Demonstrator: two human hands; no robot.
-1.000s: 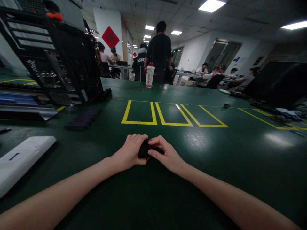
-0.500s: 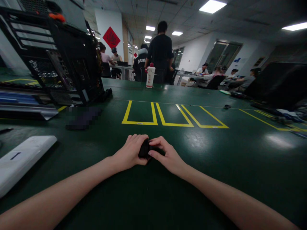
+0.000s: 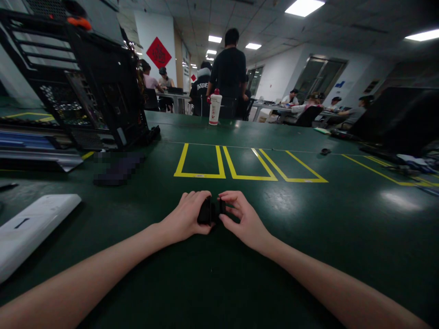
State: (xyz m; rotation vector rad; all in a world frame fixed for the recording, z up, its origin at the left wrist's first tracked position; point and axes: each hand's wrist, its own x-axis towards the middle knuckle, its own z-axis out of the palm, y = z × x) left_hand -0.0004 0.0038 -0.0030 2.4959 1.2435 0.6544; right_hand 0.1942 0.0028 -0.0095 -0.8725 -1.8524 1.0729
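My left hand is wrapped round a small dark block-like object just above or on the green table; its exact kind cannot be made out. A narrower black end of it points right. Facing it, my right hand pinches a thin black cap-like piece between thumb and fingers. A narrow gap separates this piece from the block-like object. The fingers hide part of both.
An opened computer case stands at the left, with a white box-shaped device nearer me. Yellow tape frames mark the green table. Beyond are a cup, a small black round item and people at other tables.
My right hand has moved slightly right, and the thin black piece in it has come apart from the block-like object. My left hand has stayed nearly still.
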